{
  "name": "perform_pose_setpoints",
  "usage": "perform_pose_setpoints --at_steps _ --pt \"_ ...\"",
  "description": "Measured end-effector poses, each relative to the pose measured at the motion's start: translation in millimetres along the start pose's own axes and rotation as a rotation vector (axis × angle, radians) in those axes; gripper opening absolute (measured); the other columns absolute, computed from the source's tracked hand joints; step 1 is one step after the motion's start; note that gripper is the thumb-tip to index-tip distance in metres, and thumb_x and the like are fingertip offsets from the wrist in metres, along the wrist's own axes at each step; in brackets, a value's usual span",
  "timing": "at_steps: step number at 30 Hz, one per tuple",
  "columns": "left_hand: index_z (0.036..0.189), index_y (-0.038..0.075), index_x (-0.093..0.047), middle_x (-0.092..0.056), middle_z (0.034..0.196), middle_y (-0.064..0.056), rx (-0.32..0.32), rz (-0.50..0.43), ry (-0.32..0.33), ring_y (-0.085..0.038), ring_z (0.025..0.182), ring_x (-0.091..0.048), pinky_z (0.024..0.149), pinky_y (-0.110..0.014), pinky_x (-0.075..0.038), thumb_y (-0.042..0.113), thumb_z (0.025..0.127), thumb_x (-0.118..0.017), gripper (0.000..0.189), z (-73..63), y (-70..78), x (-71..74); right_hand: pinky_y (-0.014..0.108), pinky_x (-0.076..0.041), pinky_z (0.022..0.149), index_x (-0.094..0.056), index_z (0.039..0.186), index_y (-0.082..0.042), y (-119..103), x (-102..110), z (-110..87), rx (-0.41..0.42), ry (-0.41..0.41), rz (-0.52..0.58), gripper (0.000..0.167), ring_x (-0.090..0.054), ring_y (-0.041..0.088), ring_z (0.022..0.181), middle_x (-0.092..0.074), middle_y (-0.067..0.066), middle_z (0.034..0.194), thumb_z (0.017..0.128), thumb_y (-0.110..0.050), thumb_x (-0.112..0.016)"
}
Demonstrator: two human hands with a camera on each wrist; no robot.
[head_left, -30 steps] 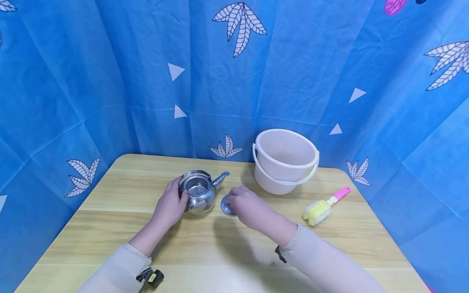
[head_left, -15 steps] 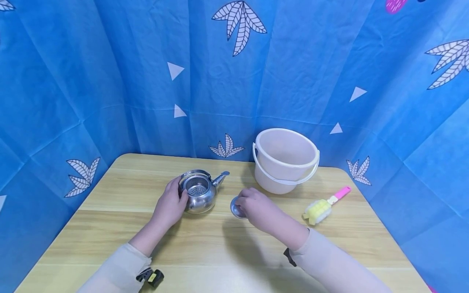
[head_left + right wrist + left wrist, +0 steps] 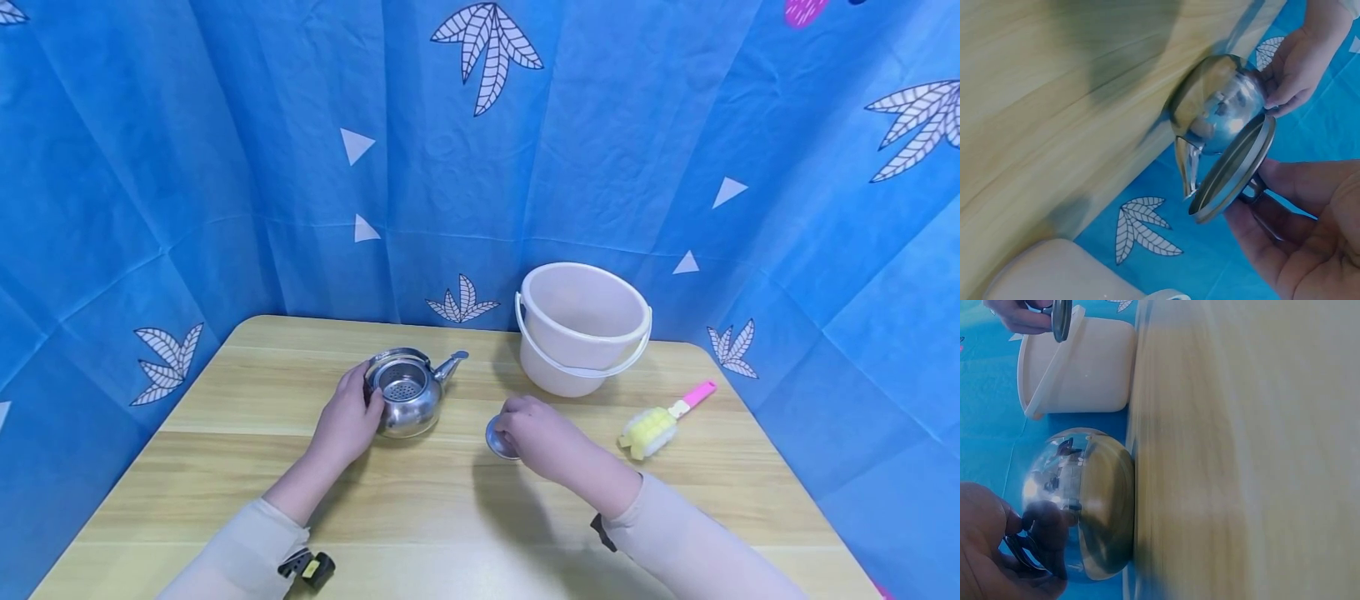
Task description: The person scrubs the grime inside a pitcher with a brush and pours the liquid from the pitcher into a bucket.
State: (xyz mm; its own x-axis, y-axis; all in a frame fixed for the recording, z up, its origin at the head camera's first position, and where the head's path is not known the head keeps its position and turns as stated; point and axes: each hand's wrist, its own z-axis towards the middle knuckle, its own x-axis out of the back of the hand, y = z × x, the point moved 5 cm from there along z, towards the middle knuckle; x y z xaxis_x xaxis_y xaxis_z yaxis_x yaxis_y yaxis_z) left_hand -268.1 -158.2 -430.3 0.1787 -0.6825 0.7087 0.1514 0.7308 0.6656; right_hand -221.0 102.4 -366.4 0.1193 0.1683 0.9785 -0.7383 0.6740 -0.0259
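A shiny steel teapot [image 3: 409,410] stands upright on the table, its top uncovered and a perforated strainer [image 3: 402,388] showing inside. My left hand [image 3: 349,414] grips it on the left, thumb and fingers around the handle side; the left wrist view shows the fingers [image 3: 1029,575] by a metal loop. The spout points to the back right. Held above the table, right of the teapot, is a round steel lid [image 3: 501,438]. My right hand [image 3: 546,442] pinches this lid by its knob [image 3: 1252,187], and the lid's hollow underside faces the teapot in the right wrist view.
A white bucket [image 3: 573,358] with its handle hanging at the front stands at the back, behind my right hand. Farther right lies a yellow sponge brush [image 3: 651,432] with a pink handle. Blue patterned cloth [image 3: 465,167] hangs around the wooden table [image 3: 420,517].
My right hand has moved to the right and slightly toward me with the lid, away from the teapot. The left hand and the teapot have stayed in place.
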Motion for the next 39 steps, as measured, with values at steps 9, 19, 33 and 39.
perform_pose_setpoints --at_steps 9,19,33,39 --pt "0.15 -0.013 -0.03 -0.035 0.15 -0.034 0.002 0.002 0.0 -0.05 0.135 -0.04 0.112 -0.06 -0.033 0.017 0.103 -0.048 0.058 -0.6 0.8 0.7 0.026 -0.049 0.064 -0.071 0.076 -0.012 8 -5 -7.6 -0.012 -0.037 -0.004 0.016 -0.053 0.015 0.07 -0.055 -0.002 0.076 0.08 0.004 -0.075" --pt "0.149 -0.014 -0.03 -0.035 0.15 -0.034 -0.007 -0.002 0.002 -0.05 0.136 -0.039 0.113 -0.059 -0.033 0.016 0.103 -0.048 0.058 -1.1 1.5 1.0 0.025 -0.047 0.059 -0.068 0.069 -0.013 16 -10 -15.7 -0.015 -0.054 0.017 0.023 -0.051 0.012 0.065 -0.052 -0.003 0.072 0.075 0.01 -0.068" --pt "0.15 -0.013 -0.029 -0.034 0.151 -0.033 0.001 -0.006 -0.002 -0.05 0.136 -0.039 0.113 -0.059 -0.033 0.017 0.103 -0.048 0.058 0.0 -0.3 0.9 0.024 -0.047 0.057 -0.069 0.071 -0.011 24 -18 -25.1 -0.078 -0.101 0.053 0.02 -0.05 0.012 0.063 -0.052 -0.003 0.073 0.075 0.008 -0.071" --pt "0.15 -0.012 -0.029 -0.033 0.152 -0.033 0.008 -0.004 -0.008 -0.049 0.137 -0.038 0.113 -0.059 -0.032 0.017 0.104 -0.048 0.058 -0.4 -0.8 0.7 0.024 -0.048 0.057 -0.069 0.072 -0.01 27 -24 -28.6 -0.095 -0.144 0.062 0.019 -0.051 0.012 0.063 -0.052 -0.003 0.072 0.074 0.009 -0.071"
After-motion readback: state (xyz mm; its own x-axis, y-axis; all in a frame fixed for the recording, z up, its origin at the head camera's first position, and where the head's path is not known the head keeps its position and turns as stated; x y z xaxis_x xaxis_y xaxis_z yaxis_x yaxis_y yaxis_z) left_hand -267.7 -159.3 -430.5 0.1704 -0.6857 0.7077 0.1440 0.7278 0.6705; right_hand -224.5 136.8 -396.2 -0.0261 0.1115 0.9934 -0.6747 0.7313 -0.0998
